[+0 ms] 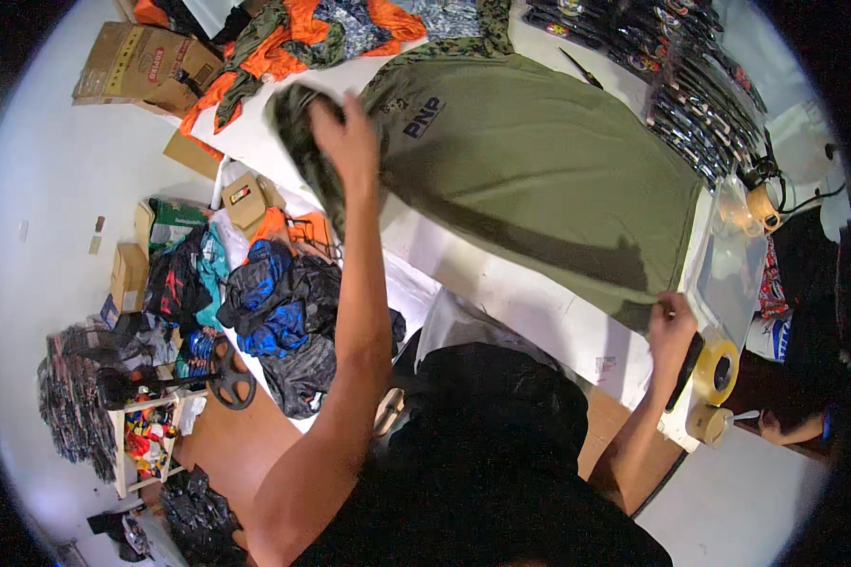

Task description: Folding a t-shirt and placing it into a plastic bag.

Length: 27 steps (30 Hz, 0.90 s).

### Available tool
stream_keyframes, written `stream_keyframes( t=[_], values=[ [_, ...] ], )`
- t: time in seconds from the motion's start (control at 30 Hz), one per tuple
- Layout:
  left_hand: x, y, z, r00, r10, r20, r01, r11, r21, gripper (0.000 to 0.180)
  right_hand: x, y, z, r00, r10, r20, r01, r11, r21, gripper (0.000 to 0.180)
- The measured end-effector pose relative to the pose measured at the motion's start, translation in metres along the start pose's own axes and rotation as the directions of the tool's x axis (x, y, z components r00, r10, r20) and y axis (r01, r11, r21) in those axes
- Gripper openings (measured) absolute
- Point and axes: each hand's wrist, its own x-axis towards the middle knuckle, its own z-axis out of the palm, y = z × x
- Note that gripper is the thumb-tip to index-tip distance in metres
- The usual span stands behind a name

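An olive-green long-sleeved shirt (529, 161) with camouflage sleeves and dark chest print lies spread over the white table (501, 293). At its left side, my left hand (350, 146) grips the near camouflage sleeve (298, 123), which is lifted and blurred by motion. The fingertips are partly smeared. My right hand (671, 326) pinches the shirt's hem at the near right corner, its fingers closed together. The far sleeve lies flat toward the back of the table.
Orange and camouflage garments (284, 57) lie at the far left beside a cardboard box (151, 71). Packed dark garments (700, 113) and a pen-like black tool (580, 68) are at the far right. Tape rolls (716, 370) sit near the right corner. Another person's hand (775, 430) shows beyond.
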Motion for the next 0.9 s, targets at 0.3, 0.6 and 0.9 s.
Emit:
stream_keyframes(
  t=[0.3,0.6,0.9],
  values=[
    [-0.011,-0.070,0.072,0.552,-0.059,0.832,-0.412,0.848,0.334,0.060,0.087,0.025,0.046,0.974,-0.122,-0.194,0.047,0.935,-0.353,0.027],
    [-0.017,-0.128,-0.034,0.867,-0.089,0.491,-0.364,0.559,0.745,0.044,0.032,-0.057,0.152,0.946,-0.310,0.092,0.320,0.937,-0.139,0.048],
    [0.153,-0.072,0.059,0.680,-0.081,0.729,-0.289,0.884,0.368,0.026,0.024,-0.065,0.158,0.947,-0.297,0.121,0.317,0.926,-0.207,0.054]
  ],
)
